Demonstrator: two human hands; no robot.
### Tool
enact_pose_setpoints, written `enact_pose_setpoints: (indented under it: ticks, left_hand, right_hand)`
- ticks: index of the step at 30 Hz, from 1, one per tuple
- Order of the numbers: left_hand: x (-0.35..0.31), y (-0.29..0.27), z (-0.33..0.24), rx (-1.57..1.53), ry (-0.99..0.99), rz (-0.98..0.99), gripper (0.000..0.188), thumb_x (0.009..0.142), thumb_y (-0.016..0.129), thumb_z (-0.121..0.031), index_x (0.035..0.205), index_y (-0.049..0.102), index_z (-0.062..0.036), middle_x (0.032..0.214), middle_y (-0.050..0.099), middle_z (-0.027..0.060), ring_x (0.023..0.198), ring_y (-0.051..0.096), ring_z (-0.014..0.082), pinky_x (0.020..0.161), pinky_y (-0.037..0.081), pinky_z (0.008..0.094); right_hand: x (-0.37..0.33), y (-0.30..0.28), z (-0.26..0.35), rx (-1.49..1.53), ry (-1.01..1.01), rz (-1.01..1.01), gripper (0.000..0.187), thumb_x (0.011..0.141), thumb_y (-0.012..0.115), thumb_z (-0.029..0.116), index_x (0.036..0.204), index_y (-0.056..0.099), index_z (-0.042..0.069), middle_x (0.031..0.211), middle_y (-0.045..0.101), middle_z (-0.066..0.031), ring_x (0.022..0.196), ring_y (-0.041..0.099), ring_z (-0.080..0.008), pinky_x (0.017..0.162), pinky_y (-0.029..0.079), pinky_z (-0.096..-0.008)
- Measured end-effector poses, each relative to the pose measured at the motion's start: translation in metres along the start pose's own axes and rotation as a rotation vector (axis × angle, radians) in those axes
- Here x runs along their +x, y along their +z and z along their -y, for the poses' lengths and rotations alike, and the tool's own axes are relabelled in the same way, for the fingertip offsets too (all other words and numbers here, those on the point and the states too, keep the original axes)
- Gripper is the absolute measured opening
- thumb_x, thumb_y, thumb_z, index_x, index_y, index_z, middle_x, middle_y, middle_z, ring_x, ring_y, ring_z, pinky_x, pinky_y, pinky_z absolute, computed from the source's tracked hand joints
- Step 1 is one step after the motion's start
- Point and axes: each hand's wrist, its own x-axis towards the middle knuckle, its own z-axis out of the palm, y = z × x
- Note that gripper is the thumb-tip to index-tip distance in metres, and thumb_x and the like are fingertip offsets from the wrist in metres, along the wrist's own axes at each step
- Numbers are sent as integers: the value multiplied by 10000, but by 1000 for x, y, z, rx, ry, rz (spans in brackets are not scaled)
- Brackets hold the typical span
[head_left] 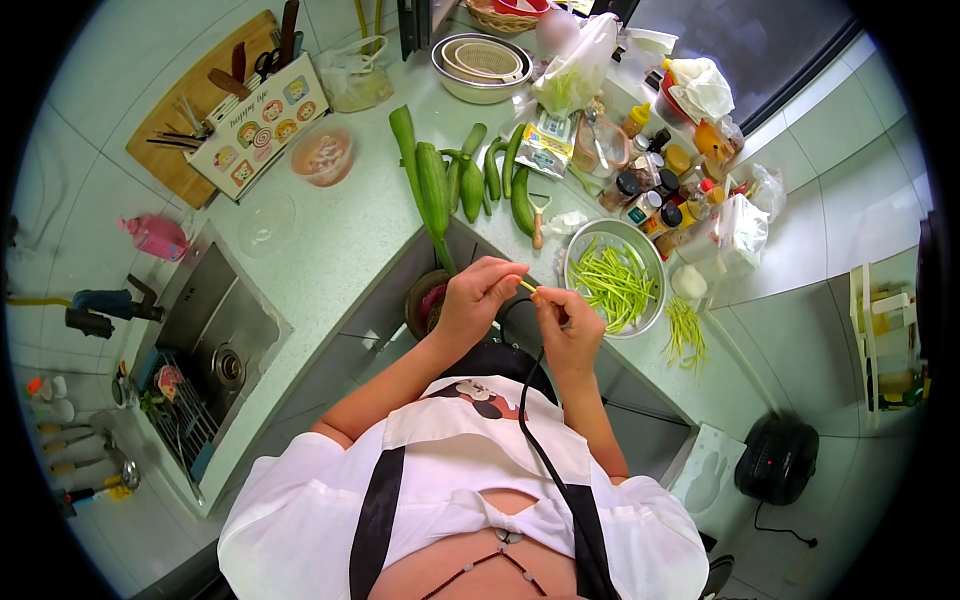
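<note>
My left hand (478, 302) and my right hand (570, 328) are close together in front of my chest, past the counter's edge. A thin yellow-green stalk (528, 287) runs between their fingertips, pinched from both sides. To the right of my right hand stands a round metal bowl (657, 262) with many similar cut green stalks (612, 284) inside. Beside the bowl, on the counter, lies a small heap of thin stalk scraps (685, 335). A peeler with a wooden handle (538, 238) lies behind my hands.
Long green gourds (433, 185) and slimmer green vegetables (521, 200) lie on the counter. Spice jars (640, 207) crowd the back right. A sink (265, 325) is on the left, near a knife block (257, 125) and a tub (323, 155). Below the counter's corner sits a dark round container (418, 300).
</note>
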Motion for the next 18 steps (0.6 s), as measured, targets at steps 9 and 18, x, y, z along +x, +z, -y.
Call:
enact_pose_setpoints:
  ticks: [9, 18]
  left_hand:
    - [0, 5, 2, -333, -108, 2, 409, 878, 629, -25, 1271, 522, 12, 1240, 525, 90, 1049, 576, 142, 905, 479, 262]
    - [-1, 11, -1, -385, -106, 6, 361, 928, 583, -100, 1263, 524, 20, 1174, 603, 100, 1043, 595, 161, 901, 478, 278]
  right_hand:
    - [0, 1, 7, 41, 18, -38, 115, 791, 727, 31, 890, 669, 27, 627, 565, -11, 511, 440, -54, 471, 348, -205]
    - [-2, 4, 9, 168, 98, -43, 99, 818, 711, 15, 907, 670, 2, 607, 508, 48, 525, 383, -3, 467, 304, -167]
